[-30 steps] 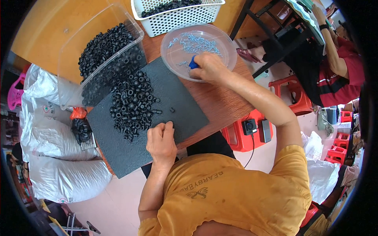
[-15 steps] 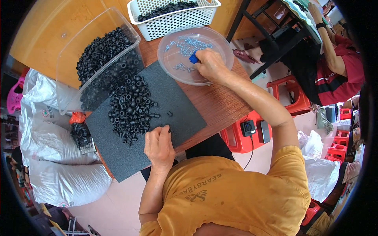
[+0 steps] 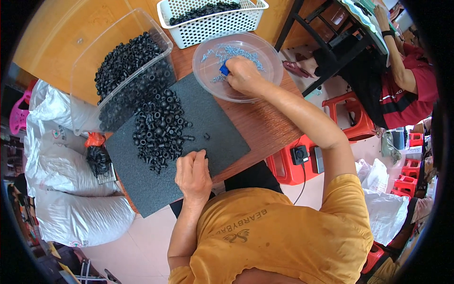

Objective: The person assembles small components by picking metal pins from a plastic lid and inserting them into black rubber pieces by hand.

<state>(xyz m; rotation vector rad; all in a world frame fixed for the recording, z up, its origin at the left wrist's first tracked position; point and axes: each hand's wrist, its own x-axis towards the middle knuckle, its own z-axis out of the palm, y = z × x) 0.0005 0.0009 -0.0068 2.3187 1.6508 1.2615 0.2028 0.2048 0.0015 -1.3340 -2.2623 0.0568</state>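
My right hand (image 3: pixel 243 75) reaches into a clear round bowl (image 3: pixel 269 52) of small silvery screws (image 3: pixel 234 51) and grips a small blue tool (image 3: pixel 223 69). My left hand (image 3: pixel 193 175) rests with curled fingers on the near part of a dark grey foam mat (image 3: pixel 217 128); whether it holds anything is hidden. A heap of small black rubber rings (image 3: pixel 160 125) lies on the mat just beyond that hand, and one loose black piece (image 3: pixel 206 136) sits to its right.
A clear plastic bin (image 3: pixel 94 52) of black rings stands at the far left, a white perforated basket (image 3: pixel 213 21) behind the bowl. White sacks (image 3: pixel 71 208) lie on the floor at left. Another person in red (image 3: pixel 406 85) sits at right near red stools (image 3: pixel 352 116).
My right hand with the blue tool has shifted slightly within the bowl. My left hand stays in place on the mat.
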